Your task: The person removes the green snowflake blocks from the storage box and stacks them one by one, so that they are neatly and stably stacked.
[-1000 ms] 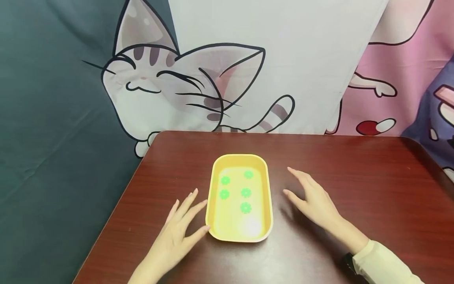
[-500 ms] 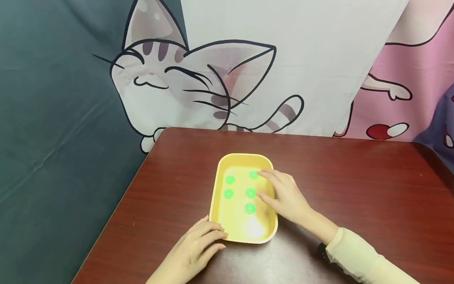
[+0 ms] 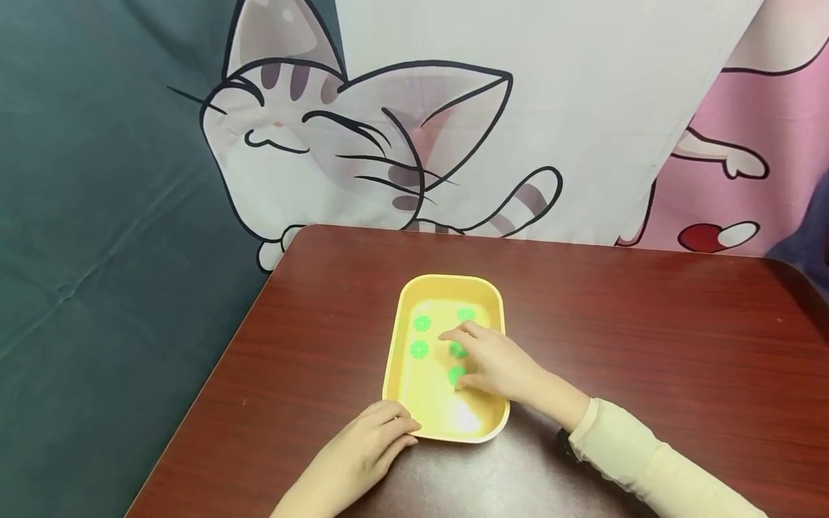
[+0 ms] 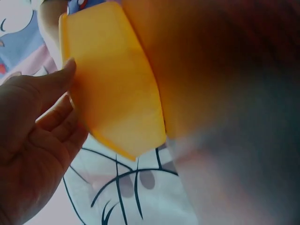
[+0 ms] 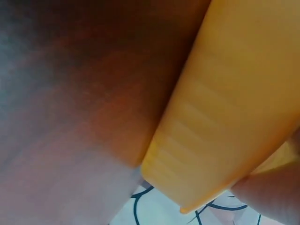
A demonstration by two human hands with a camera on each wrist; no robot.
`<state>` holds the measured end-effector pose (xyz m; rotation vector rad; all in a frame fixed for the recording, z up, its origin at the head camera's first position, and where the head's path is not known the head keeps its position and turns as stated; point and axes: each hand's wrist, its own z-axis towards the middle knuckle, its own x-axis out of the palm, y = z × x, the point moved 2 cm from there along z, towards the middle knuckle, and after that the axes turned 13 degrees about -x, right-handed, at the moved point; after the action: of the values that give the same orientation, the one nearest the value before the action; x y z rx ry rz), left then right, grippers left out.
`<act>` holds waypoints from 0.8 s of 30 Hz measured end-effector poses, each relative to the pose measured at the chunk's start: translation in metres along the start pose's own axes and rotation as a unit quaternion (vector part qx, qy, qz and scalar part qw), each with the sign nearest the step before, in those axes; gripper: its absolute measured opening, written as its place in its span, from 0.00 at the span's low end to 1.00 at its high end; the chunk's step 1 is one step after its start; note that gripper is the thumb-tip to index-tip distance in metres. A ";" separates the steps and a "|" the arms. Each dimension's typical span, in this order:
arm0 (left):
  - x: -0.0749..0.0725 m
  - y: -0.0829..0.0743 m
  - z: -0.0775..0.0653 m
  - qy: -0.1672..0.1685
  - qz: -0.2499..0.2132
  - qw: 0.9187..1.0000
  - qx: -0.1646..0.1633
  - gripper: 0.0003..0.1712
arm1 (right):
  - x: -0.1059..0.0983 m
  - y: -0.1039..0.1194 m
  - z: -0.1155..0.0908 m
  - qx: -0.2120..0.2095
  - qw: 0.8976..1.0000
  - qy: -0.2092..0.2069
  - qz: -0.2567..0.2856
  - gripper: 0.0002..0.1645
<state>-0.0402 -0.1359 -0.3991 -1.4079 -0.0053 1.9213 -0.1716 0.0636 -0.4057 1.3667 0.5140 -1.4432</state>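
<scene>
The yellow tray (image 3: 427, 396) stands on the brown table (image 3: 311, 324), five green flowers (image 3: 419, 350) spread across its floor. The left hand (image 3: 365, 450) grips the tray's near left corner, fingers over the rim. The right hand (image 3: 504, 363) is over the right wall, holding nothing, thumb and fingers bent and well apart among the flowers; whether they touch one is unclear. A cat-printed cloth (image 3: 583, 122) hangs behind.

Bright head view with white glare on tray (image 3: 427, 406) and tabletop (image 3: 482, 478), wrist views dimmer and blurry.
</scene>
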 end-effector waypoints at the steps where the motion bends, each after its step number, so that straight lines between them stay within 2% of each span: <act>1: 0.002 0.000 0.001 -0.003 0.008 1.000 0.002 0.04 | 0.000 0.000 0.001 -0.003 1.000 0.010 -0.005 0.40; 7: 0.008 -0.001 0.004 -0.007 0.030 0.999 -0.010 0.01 | 0.001 -0.001 0.006 -0.013 0.996 0.081 -0.043 0.32; 13: 0.008 -0.001 0.005 -0.014 0.023 1.000 0.007 0.02 | 0.004 -0.001 0.012 -0.006 0.992 0.117 -0.055 0.25; 19: 0.008 0.002 0.005 -0.002 0.016 1.000 -0.003 0.03 | 0.006 -0.001 0.017 0.023 0.989 0.138 -0.044 0.20; 24: 0.008 0.002 0.005 -0.007 0.021 1.000 -0.002 0.04 | 0.009 0.000 0.023 0.066 0.985 0.157 -0.021 0.18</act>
<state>-0.0462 -0.1306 -0.4044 -1.4081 0.0131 1.9667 -0.1810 0.0409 -0.4075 1.7123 0.6598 -1.3199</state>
